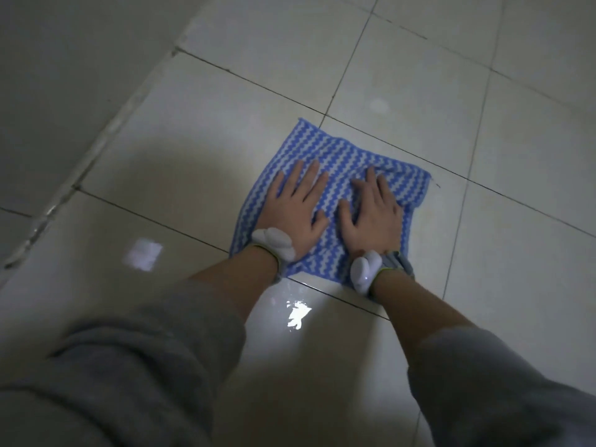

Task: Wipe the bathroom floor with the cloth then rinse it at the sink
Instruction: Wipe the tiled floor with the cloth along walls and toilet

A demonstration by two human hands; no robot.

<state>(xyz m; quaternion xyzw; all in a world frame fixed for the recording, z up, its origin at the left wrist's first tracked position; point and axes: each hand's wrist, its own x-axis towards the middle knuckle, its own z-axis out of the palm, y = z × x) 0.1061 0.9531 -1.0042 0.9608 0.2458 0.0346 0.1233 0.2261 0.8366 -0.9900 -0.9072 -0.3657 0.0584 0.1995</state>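
Wall base [64,69]: grey, far left, runs diagonally; meets the floor along a pale, chipped seam.
Floor [419,91]: large pale glossy tiles, dark grout lines crossing at angles.
Reflection patch [143,257]: dim square of light on the tile left of the arms.
Left sleeve [122,366]: grey sweatshirt, pushed up, forearm bare.
Left wrist band [274,243]: white lumpy piece on a grey strap with a yellow-green edge, at the wrist.
Left hand [295,209]: palm down on the near-left part of the cloth, fingers spread flat and fairly wide, thumb out toward the other hand. Gripping nothing, just pressing.
Wet glare [298,314]: bright shiny spot on the tile between the forearms, just near of the cloth's near edge; looks like water sheen.
Cloth [342,150]: blue and white zigzag stripes, spread nearly flat on the floor, roughly square, sits diamond-wise across a grout crossing. Far corner points up-left; right corner a bit rumpled. Both hands on its near half.
Right hand [374,214]: palm down on the cloth just beside the left hand, thumbs near but apart. Fingers flat, closer together than the left's, pointing away. Cloth bunches slightly ahead of the fingertips.
Right wrist band [364,269]: same white piece, grey strap trailing to the right over the cloth edge.
Right sleeve [490,382]: grey, pushed up, lower right corner.
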